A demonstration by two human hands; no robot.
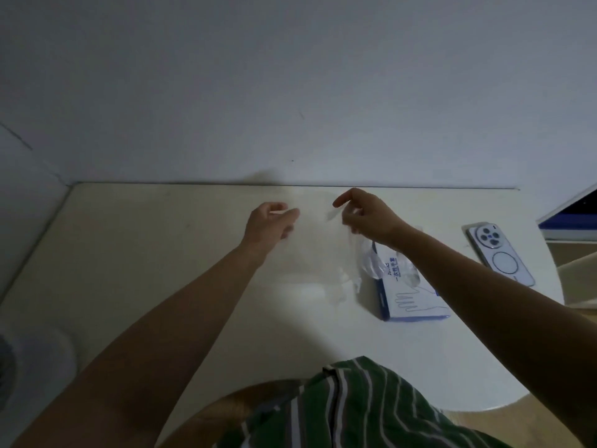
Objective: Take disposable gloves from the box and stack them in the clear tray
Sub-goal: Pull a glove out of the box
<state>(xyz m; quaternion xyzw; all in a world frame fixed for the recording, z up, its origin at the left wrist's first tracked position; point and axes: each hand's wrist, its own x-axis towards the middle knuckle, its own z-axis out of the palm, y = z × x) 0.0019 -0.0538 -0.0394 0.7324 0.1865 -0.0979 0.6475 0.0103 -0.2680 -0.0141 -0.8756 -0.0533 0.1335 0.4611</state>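
Glove box [407, 287] flat on pale table [161, 253], white and blue with a hand outline printed on top; taken here as the landmark. Clear glove [358, 253] stretched thin from the box's far end up to right hand [368, 221], with more crumpled clear film bunched at the box's left side. Right hand raised above the table beyond the box's far end, thumb and fingers pinched on the glove's upper edge, index finger crooked outward. Left hand [269, 226] farther left of the box, level with the right hand, fingers half curled toward it; blurred, so impossible to tell whether pinching the film or merely loose beside it. Faint, nearly see-through sheet between the 2 hands, edges hard to trace against the tabletop. Clear tray [310, 279] barely readable: only a weak glint and a straight faint edge left of the box, under the hands; contents not discernible. Phone [499, 253] face down right of the box, well apart from it, 1 ring on its clear case. Green striped garment [355, 409] nearest the camera, below the box.
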